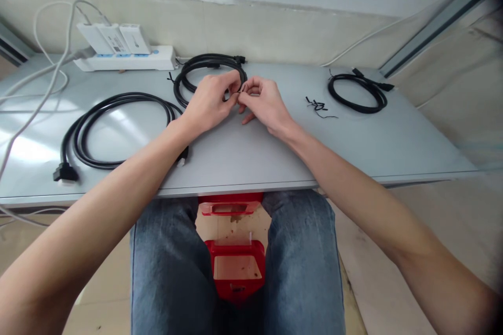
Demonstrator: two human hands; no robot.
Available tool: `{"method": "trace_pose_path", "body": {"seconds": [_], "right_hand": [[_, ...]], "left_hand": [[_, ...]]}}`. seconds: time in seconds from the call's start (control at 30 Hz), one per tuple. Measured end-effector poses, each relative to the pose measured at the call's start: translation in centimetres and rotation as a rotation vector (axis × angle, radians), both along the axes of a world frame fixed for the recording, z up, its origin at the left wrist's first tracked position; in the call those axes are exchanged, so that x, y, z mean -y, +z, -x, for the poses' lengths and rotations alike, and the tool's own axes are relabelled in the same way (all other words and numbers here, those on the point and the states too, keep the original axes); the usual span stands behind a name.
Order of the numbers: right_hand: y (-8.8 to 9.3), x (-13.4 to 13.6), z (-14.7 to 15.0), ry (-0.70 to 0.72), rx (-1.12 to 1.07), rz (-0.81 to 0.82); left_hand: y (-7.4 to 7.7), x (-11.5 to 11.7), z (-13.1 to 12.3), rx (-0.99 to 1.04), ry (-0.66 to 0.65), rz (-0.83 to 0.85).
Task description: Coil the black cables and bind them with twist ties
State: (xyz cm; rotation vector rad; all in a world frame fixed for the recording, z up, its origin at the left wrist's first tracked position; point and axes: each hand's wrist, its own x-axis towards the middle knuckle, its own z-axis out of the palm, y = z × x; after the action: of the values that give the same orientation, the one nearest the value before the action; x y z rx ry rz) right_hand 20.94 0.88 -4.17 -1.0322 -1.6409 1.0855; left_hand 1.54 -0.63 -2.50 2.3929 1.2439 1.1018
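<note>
A coiled black cable [184, 76] lies near the back of the table, its right side running in under my fingers. My left hand [214, 97] is closed on that side of the coil, with thumb and index finger bent together. Close against it, my right hand [261, 99] pinches a tiny dark piece at the coil, which looks like a twist tie [241, 90]; the fingertips mostly hide it. The other fingers of my right hand curl loosely above the table. A second, larger coiled cable [129, 95] with a wide black plug [65, 172] lies under and left of my left forearm.
Several loose black twist ties [319, 107] lie right of my hands, beside a smaller coiled cable [357, 109]. A white power strip [165, 57] with chargers and white cords [51, 84] stands back left. Below the table's front edge [243, 188] is a red stool [236, 285] between my knees.
</note>
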Motion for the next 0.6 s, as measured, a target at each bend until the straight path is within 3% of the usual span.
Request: {"method": "trace_pose_path", "body": {"seconds": [0.23, 0.4, 0.6], "right_hand": [[0.14, -0.65, -0.62, 0.014, 0.057, -0.198], [0.37, -0.16, -0.41, -0.054, 0.113, -0.316], [0.35, 0.21, 0.15, -0.140, 0.185, -0.318]], "left_hand": [[-0.15, -0.18, 0.19, 0.050, -0.023, 0.026], [-0.38, -0.21, 0.26, -0.001, 0.006, 0.033], [-0.58, -0.34, 0.05, -0.095, 0.031, 0.011]]}}
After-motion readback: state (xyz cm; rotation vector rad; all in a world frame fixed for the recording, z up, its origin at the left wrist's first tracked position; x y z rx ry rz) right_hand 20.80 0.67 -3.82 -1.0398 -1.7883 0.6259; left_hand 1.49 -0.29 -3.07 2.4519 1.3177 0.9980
